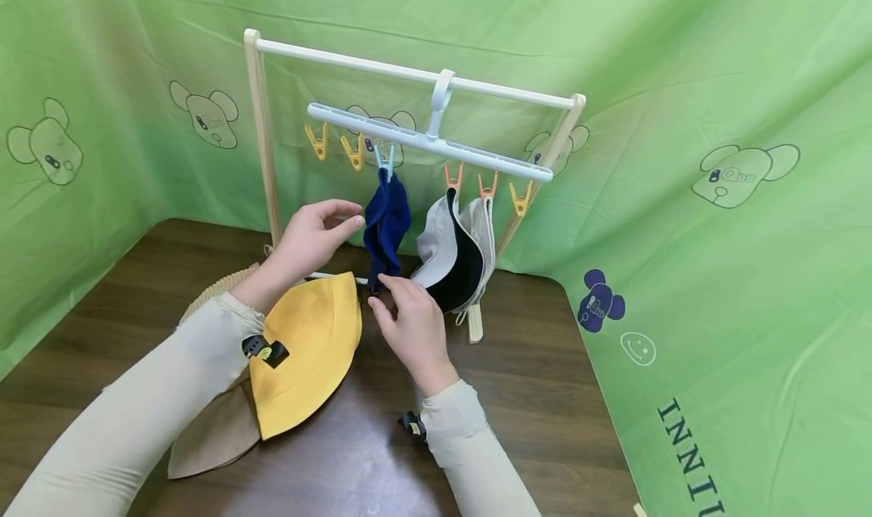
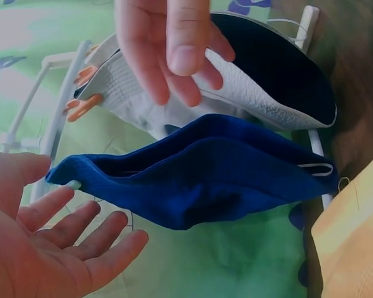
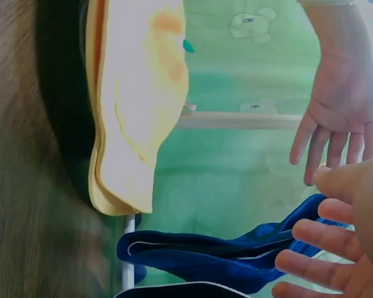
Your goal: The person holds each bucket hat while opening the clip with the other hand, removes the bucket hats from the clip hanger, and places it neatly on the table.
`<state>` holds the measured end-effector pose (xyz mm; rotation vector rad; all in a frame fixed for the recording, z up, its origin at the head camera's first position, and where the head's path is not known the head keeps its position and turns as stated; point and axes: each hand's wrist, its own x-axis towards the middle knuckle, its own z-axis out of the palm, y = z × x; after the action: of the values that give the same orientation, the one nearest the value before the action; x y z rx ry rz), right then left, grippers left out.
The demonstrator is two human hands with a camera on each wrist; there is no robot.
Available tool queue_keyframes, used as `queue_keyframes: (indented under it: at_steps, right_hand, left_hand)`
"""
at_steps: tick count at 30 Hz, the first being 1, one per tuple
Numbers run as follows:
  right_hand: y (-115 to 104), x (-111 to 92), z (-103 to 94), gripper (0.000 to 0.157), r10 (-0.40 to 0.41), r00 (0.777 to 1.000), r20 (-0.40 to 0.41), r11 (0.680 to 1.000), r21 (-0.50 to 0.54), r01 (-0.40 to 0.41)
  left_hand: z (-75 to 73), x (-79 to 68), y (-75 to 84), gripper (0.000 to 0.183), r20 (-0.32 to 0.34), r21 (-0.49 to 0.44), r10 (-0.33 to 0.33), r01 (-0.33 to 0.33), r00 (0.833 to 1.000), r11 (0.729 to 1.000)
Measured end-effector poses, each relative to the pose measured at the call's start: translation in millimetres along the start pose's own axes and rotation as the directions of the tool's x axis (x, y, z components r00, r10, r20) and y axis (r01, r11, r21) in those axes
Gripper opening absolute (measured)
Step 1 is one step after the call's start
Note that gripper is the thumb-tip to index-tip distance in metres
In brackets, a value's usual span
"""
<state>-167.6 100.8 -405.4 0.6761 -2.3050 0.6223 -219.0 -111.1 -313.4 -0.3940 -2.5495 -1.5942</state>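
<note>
1. Fingers of the left hand are parted from the thumb and grip nothing, just left of the blue hat. Those of the right hand are gently bent, held apart from the thumb and likewise without a grip, near the hat's lower end. I cannot tell whether either hand touches it.
2. Green cloth printed with animal heads rises behind and at both sides.
3. Below it is the brown desk, with a glossy patch of light near its front.
4. On the desk stands the rack, two wooden posts joined by a white top rail.
5. From that rail hangs the pale hanger, tilted lower at its right end.
6. Left of the right hand, the yellow hat lies partly over the brown hat.
7. Right of the blue hat, the grey hat hangs with its black inside showing.
8. Blue hat: folded narrow, it hangs lengthwise under the hanger.
9. One blue clip pinches its top; an orange clip holds the grey hat.
</note>
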Motion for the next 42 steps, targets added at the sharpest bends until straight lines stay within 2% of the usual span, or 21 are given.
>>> queue_keyframes:
  at_steps: [6, 18, 33, 42]
  right_hand:
    - [-2, 2, -1.0, 0.039, 0.081, 0.997, 0.003, 0.996, 0.022, -0.081]
    - [-3, 8, -1.7, 0.046, 0.151, 0.989, 0.001, 0.987, 0.048, -0.151]
    - [-2, 15, -5.2, 0.050, 0.173, 0.985, 0.006, 0.985, 0.027, -0.173]
    - [-1, 18, -6.0, 0.053, 0.169, 0.986, 0.001, 0.986, 0.013, -0.169]
  left_hand:
    - [-0.8, 2.5, -0.5, 0.046, 0.010, 0.002, 0.006, -0.006, 1.000, 1.000]
    - [-4.2, 15.7, 3.1, 0.052, 0.017, 0.033, -0.004, 0.004, 1.000, 0.999]
    - [-4.6, 36.5, 23.8, 0.062, 0.012, 0.064, -0.007, 0.006, 1.000, 0.998]
    - [-4.7, 49.1, 34.6, 0.078, 0.014, 0.087, -0.063, 0.061, 0.998, 0.994]
